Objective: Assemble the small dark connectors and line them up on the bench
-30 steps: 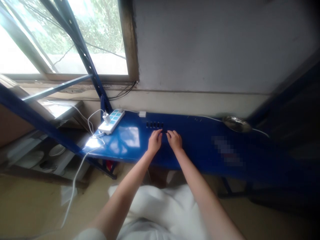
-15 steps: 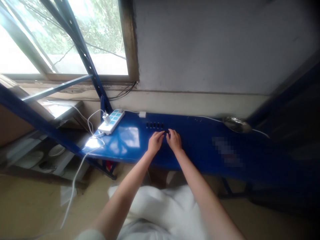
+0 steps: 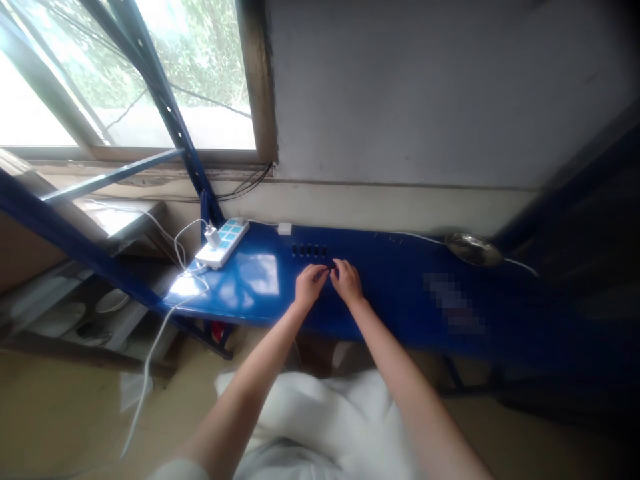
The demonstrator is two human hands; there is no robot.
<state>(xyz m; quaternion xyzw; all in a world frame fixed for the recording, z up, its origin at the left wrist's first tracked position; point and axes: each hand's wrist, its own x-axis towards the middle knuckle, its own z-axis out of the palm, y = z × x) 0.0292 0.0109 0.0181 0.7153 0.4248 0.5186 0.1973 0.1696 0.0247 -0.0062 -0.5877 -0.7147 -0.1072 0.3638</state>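
Note:
Over the blue tabletop (image 3: 400, 293), my left hand (image 3: 310, 285) and my right hand (image 3: 347, 280) meet with fingertips almost touching. Between them is a small black piece (image 3: 331, 267), pinched from both sides. It is too small and too covered by fingers to name its kind. Just beyond my left hand stands a short row of several small black pieces (image 3: 309, 251), evenly spaced. They look much like the held one in colour and size.
A white power strip (image 3: 225, 243) with a plugged-in charger (image 3: 213, 237) lies at the table's left end. A white adapter (image 3: 285, 229) sits by the wall. To the right is a shiny metal dish (image 3: 473, 248). A white cable (image 3: 150, 373) hangs off the left edge.
My right hand has shifted slightly left, so the gap between the fingertips is narrower. The row of black pieces stays as it was.

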